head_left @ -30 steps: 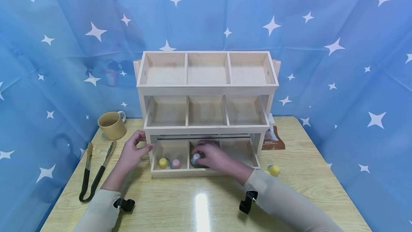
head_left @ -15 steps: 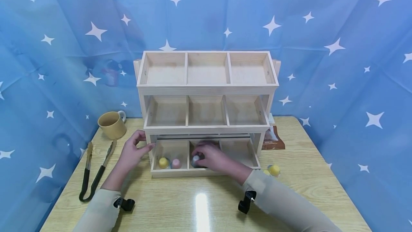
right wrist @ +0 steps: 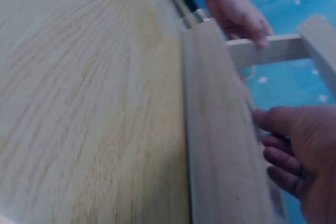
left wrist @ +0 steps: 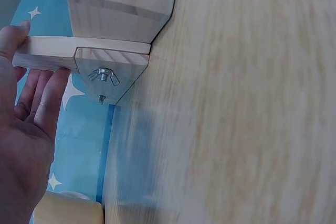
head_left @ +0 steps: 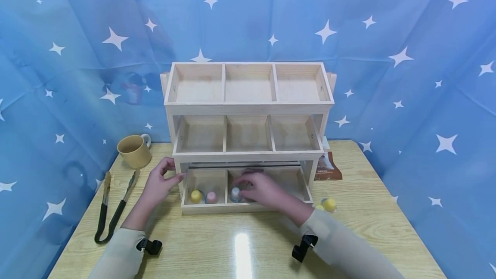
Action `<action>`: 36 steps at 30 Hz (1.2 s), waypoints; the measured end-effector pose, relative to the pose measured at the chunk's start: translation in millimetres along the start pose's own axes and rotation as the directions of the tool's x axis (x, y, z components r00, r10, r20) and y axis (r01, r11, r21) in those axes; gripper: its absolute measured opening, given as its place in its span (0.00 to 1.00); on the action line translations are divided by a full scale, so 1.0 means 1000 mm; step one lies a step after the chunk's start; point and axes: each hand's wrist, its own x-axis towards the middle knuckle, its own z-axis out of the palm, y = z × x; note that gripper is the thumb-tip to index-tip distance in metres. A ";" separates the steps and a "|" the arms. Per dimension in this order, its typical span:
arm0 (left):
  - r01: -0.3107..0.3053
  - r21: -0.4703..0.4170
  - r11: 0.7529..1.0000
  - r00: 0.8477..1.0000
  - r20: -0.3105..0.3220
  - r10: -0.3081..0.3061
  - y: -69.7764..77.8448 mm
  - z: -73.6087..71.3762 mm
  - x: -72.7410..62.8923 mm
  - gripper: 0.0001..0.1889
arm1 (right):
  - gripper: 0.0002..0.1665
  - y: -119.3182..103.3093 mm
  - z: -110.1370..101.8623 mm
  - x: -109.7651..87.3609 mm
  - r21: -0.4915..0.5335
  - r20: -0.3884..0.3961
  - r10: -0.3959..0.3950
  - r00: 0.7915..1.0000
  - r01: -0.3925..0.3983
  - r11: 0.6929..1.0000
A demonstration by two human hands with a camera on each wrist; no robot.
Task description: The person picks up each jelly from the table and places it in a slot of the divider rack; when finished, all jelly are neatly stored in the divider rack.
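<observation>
A three-tier wooden rack stands on the table, each tier split into three compartments. My left hand grips its left upright, thumb on one side and fingers on the other. In the bottom tier's middle compartment sits a small pale blue ball-like piece. My right hand is just right of it, fingers loosely bent and spread from it; in the right wrist view the rack's front board hides the piece. A yellow ball-like piece and a pink one lie in the bottom left compartment.
Metal tongs with black handles lie on the table at left, near a tan mug. Yellow ball-like pieces lie right of the rack. A brown packet is behind its right side. A blue star-patterned curtain surrounds the table.
My right hand's fingers have loosened from the pale blue piece, which now shows more fully in the middle compartment. The right forearm has shifted slightly right. My left hand has stayed in place.
</observation>
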 end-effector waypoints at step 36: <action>0.022 -0.020 1.000 1.000 0.001 -0.022 0.001 0.001 -0.002 0.19 | 0.19 0.049 -0.082 -0.210 0.109 -0.319 0.100 0.943 -0.068 0.992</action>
